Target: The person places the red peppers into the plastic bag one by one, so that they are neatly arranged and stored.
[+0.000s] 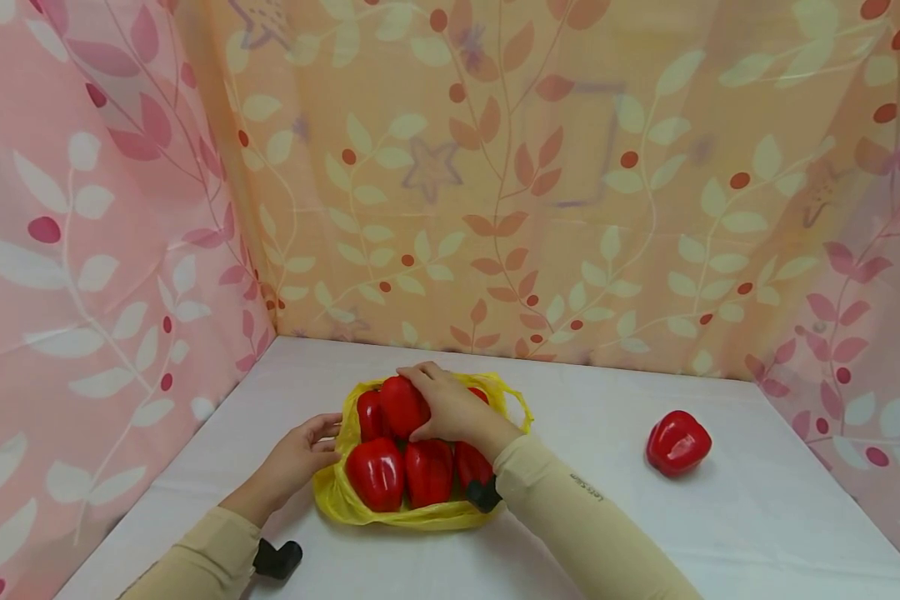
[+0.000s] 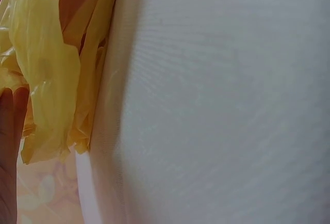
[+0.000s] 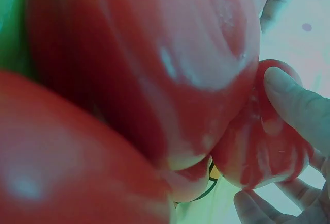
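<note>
A yellow plastic bag lies spread on the table with several glossy red bell peppers in its opening. At the back of the group, my right hand grips one bell pepper, thumb on the near side and fingers over the far side. That same pepper shows between thumb and fingers in the right wrist view, close against its neighbours. My left hand is at the bag's left edge, fingers loosely extended. In the left wrist view its fingertips are right at the yellow plastic.
Apart from the bag, a single red bell pepper lies on the right of the white-covered table. A bag handle loop sticks out at the back right. Patterned cloth hangs behind and at both sides.
</note>
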`<control>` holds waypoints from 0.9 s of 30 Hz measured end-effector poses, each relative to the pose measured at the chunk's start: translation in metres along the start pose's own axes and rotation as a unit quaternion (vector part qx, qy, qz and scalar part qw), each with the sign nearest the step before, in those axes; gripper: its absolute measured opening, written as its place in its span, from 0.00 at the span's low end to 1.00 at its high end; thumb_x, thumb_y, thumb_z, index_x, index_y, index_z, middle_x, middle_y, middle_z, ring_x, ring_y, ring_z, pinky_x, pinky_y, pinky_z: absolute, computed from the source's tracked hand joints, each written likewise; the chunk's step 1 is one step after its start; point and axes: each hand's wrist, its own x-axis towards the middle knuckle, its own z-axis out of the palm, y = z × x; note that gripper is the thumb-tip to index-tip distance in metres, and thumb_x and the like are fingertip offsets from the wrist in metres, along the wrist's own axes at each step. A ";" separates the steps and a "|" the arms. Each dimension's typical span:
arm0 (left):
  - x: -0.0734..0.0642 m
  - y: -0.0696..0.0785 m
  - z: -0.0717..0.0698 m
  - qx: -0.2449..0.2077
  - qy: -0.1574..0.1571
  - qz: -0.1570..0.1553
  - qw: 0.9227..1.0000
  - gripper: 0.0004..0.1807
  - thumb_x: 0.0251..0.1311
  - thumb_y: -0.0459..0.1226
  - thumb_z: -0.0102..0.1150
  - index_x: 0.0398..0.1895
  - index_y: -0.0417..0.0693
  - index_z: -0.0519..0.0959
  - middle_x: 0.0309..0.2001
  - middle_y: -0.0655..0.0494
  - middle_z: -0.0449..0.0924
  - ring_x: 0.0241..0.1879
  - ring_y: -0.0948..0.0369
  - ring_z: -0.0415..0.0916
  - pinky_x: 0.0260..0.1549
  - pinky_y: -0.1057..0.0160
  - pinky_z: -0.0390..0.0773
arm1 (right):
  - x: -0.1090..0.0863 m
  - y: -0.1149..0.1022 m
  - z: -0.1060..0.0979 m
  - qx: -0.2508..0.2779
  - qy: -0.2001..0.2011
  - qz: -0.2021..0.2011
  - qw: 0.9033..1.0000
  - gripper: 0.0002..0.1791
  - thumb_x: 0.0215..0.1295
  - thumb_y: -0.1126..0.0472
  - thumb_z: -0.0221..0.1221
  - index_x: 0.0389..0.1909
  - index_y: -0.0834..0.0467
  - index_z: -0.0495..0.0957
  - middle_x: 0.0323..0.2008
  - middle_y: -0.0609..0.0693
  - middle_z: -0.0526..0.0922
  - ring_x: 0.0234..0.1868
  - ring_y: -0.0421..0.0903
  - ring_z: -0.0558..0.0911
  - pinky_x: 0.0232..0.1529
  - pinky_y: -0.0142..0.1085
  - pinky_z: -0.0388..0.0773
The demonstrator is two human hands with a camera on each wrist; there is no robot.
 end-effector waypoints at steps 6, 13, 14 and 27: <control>-0.001 0.002 0.000 0.005 0.000 0.001 1.000 0.30 0.55 0.28 0.57 0.63 0.48 0.64 0.56 0.47 0.70 0.53 0.52 0.73 0.48 0.58 0.75 | 0.002 -0.004 0.003 0.003 -0.001 0.006 1.000 0.49 0.43 0.49 0.70 0.67 0.45 0.54 0.60 0.46 0.62 0.57 0.45 0.67 0.53 0.41 0.73; -0.002 0.004 0.000 0.008 0.000 0.002 1.000 0.30 0.55 0.28 0.57 0.62 0.48 0.64 0.56 0.46 0.70 0.53 0.51 0.72 0.47 0.58 0.76 | 0.002 -0.006 0.004 0.016 -0.007 0.019 1.000 0.50 0.43 0.49 0.70 0.67 0.44 0.54 0.60 0.45 0.62 0.57 0.44 0.68 0.52 0.41 0.74; -0.002 0.004 0.001 0.008 0.000 0.003 1.000 0.30 0.55 0.28 0.57 0.62 0.48 0.64 0.56 0.46 0.70 0.53 0.51 0.72 0.47 0.58 0.76 | 0.002 -0.006 0.004 0.017 -0.009 0.020 1.000 0.50 0.43 0.49 0.70 0.67 0.44 0.53 0.60 0.45 0.61 0.56 0.44 0.68 0.52 0.41 0.74; -0.002 0.005 0.000 0.008 0.002 0.001 1.000 0.30 0.55 0.27 0.56 0.63 0.49 0.64 0.57 0.47 0.69 0.54 0.51 0.72 0.48 0.58 0.75 | -0.001 0.001 -0.004 0.071 -0.022 0.023 0.997 0.52 0.44 0.49 0.70 0.69 0.43 0.51 0.61 0.48 0.61 0.56 0.45 0.69 0.55 0.42 0.71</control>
